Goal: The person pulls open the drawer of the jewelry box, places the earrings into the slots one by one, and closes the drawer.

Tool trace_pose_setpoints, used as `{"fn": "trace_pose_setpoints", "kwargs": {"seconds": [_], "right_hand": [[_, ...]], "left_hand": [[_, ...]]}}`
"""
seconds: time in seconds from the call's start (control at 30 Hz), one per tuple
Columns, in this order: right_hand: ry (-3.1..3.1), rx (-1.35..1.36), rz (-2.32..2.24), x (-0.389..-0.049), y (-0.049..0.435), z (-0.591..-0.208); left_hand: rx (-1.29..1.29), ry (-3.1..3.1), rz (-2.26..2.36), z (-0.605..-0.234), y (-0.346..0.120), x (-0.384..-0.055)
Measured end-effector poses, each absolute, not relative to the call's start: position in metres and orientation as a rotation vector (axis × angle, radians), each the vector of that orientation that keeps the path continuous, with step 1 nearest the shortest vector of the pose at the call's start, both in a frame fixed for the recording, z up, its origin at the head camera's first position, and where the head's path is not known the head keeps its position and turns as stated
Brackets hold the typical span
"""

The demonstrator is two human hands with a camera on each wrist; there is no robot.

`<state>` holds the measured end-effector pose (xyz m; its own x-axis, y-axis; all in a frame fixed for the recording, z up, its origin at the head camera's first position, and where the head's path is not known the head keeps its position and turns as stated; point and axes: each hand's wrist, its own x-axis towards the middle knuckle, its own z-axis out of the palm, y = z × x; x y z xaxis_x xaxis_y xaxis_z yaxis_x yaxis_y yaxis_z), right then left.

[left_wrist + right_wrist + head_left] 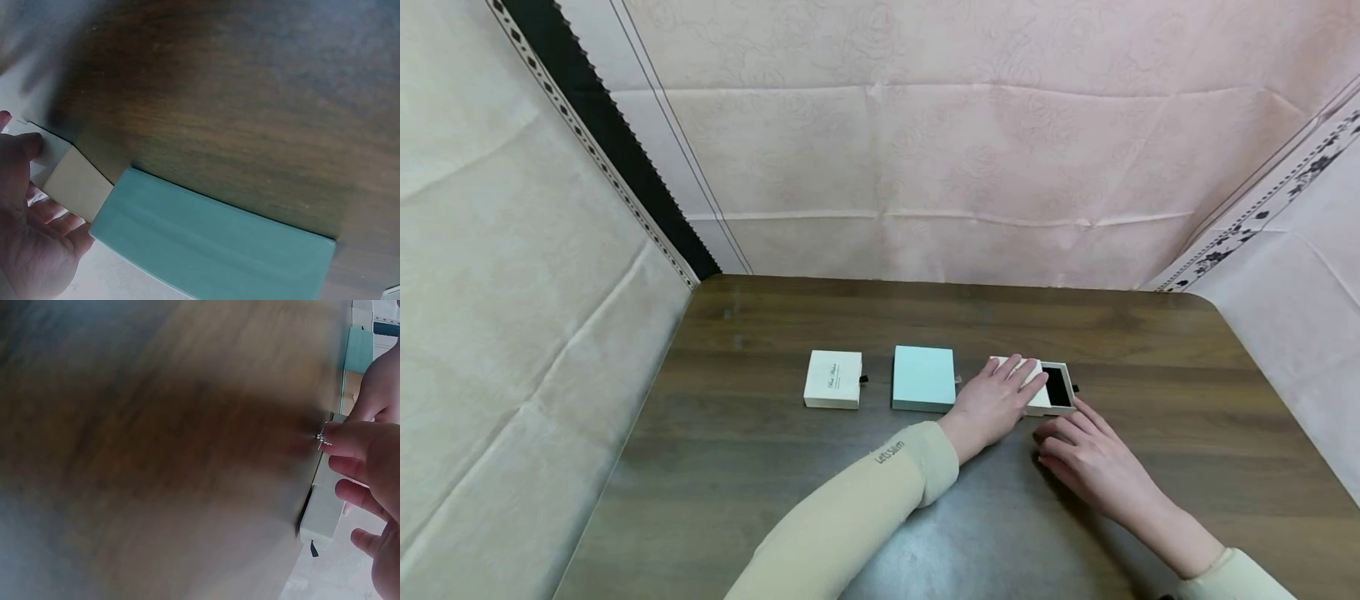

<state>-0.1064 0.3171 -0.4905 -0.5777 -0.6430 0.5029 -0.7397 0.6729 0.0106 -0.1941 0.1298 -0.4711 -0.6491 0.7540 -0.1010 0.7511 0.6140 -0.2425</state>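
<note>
My left hand point(992, 402) lies across a white drawer box point(1036, 410), its fingers over the top and its thumb point(28, 147) against the near side. The box's drawer is slid out to the right, showing a black lining point(1056, 387). In the right wrist view, my right hand point(381, 469) pinches a small silvery, sparkling piece of jewellery point(322, 437) between thumb and finger; its exact kind is too small to tell. From the head, the right hand appears just in front of the drawer, one outstretched finger near its right corner.
Left of the opened box stands a closed light-blue box point(922, 377). Farther left is a closed white box point(832, 379) with printed lettering and a dark pull tab point(863, 379). All stand on a brown wooden table point(737, 483) with pale patterned cloth point(940, 167) behind.
</note>
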Motion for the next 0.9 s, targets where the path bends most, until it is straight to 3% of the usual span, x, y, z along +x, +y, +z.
{"fn": "trace_pose_setpoints", "kwargs": {"seconds": [0.9], "right_hand": [[-2.458,1.08,0.199,-0.1098,0.3163,-0.4876]], "left_hand": [[-1.312,-2.804,0.412,-0.4721,0.13,-0.1947]]}}
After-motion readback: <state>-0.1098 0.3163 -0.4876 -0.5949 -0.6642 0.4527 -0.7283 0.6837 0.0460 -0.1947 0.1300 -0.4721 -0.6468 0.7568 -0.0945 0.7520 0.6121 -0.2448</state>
